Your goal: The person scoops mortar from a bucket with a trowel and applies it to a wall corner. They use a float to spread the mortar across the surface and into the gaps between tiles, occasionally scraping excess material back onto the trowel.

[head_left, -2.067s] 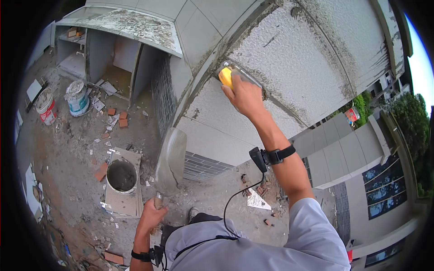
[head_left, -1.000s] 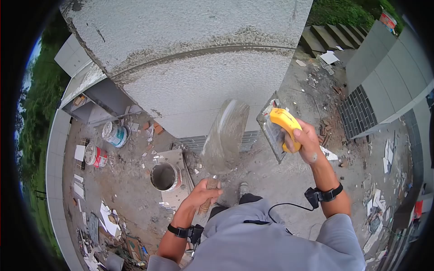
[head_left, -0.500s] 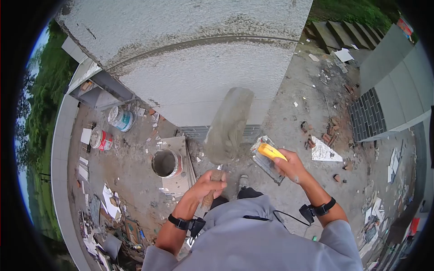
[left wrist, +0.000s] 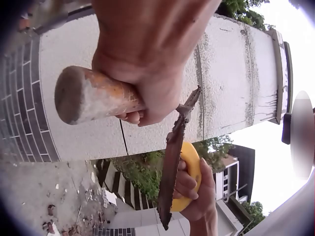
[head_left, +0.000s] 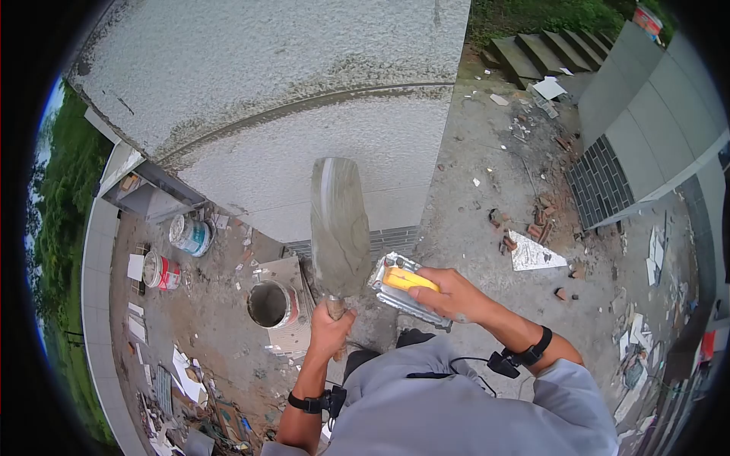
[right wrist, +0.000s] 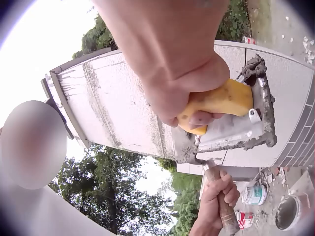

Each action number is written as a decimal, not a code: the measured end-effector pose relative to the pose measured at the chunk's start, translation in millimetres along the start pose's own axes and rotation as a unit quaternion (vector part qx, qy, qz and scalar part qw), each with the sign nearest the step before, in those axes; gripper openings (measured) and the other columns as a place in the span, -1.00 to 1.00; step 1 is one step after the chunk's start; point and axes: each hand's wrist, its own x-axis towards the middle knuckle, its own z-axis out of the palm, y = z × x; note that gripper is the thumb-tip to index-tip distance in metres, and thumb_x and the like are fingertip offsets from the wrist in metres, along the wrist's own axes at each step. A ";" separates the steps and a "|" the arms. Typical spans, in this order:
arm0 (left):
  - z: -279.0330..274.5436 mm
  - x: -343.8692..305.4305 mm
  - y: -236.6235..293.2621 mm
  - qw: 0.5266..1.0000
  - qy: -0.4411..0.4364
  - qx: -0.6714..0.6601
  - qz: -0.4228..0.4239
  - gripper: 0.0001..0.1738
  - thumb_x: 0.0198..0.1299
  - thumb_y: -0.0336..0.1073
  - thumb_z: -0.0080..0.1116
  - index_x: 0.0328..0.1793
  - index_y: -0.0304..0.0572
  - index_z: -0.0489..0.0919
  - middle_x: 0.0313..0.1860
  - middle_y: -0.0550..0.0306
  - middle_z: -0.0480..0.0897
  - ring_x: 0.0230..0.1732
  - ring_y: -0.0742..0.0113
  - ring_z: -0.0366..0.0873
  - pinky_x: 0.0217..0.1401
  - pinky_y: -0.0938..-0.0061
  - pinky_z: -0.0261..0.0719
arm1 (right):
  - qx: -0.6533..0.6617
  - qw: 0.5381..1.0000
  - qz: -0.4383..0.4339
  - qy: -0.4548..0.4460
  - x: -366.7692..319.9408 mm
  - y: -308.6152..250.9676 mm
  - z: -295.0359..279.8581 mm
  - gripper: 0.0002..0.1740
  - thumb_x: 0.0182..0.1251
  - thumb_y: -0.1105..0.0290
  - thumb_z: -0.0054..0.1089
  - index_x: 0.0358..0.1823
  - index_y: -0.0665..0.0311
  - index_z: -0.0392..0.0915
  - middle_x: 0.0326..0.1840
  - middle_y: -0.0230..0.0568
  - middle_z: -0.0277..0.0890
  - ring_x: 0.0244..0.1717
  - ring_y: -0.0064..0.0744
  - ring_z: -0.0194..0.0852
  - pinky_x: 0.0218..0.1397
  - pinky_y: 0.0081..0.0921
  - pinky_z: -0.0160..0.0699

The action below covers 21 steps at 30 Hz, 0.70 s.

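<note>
My left hand (head_left: 331, 332) grips the wooden handle (left wrist: 106, 96) of a long, broad trowel (head_left: 340, 228). The trowel's blade points away from me toward the wall, its face smeared with wet grey mortar. My right hand (head_left: 452, 295) holds a plastering float by its yellow handle (head_left: 411, 280). In the head view the float's metal plate lies close beside the right edge of the trowel blade. Thick mortar (right wrist: 268, 125) clings around the plate's edges in the right wrist view. From the left wrist, the trowel blade (left wrist: 173, 157) appears edge-on, partly covering the float.
A rough white wall block (head_left: 304, 76) with grey tiles at its foot stands in front. To the left, a mortar bucket (head_left: 271, 304) sits on stacked tiles, with two more buckets (head_left: 188, 235) behind. Broken bricks (head_left: 541, 220) and rubble litter the ground; steps (head_left: 547, 57) rise at back right.
My right hand has brought the float down from the wall, then leftward to the trowel blade. The trowel has moved left in view with my left hand. The head view has turned.
</note>
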 end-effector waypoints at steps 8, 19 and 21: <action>-37.9 -20.5 16.8 0.996 0.057 -0.061 0.024 -0.80 0.10 -0.44 0.32 -0.27 -0.28 0.48 -0.57 0.27 0.51 -0.63 0.53 0.43 -0.57 0.54 0.39 | 0.080 0.950 -0.131 0.270 25.5 5.2 -40.4 -0.61 0.46 0.10 0.13 -0.04 0.34 0.47 -0.50 -0.40 0.44 -0.49 -0.63 0.38 -0.43 -0.52 0.37; -51.3 -52.1 13.8 0.996 0.084 -0.025 -0.007 -0.79 0.13 -0.44 0.31 -0.29 -0.25 0.43 -0.61 0.21 0.50 -0.66 0.48 0.43 -0.58 0.52 0.40 | 0.149 0.869 -0.262 0.393 115.9 -50.6 -66.2 -0.62 0.48 0.05 0.13 -0.18 0.27 0.38 -0.59 -0.43 0.41 -0.65 -0.67 0.32 -0.60 -0.58 0.31; -50.8 -52.3 11.3 0.995 0.092 -0.035 -0.008 -0.79 0.13 -0.45 0.29 -0.30 -0.24 0.43 -0.61 0.21 0.49 -0.67 0.47 0.43 -0.60 0.53 0.40 | 0.167 0.874 -0.237 0.391 115.2 -52.9 -59.9 -0.62 0.47 0.06 0.14 -0.20 0.27 0.38 -0.60 -0.43 0.41 -0.66 -0.68 0.32 -0.61 -0.59 0.30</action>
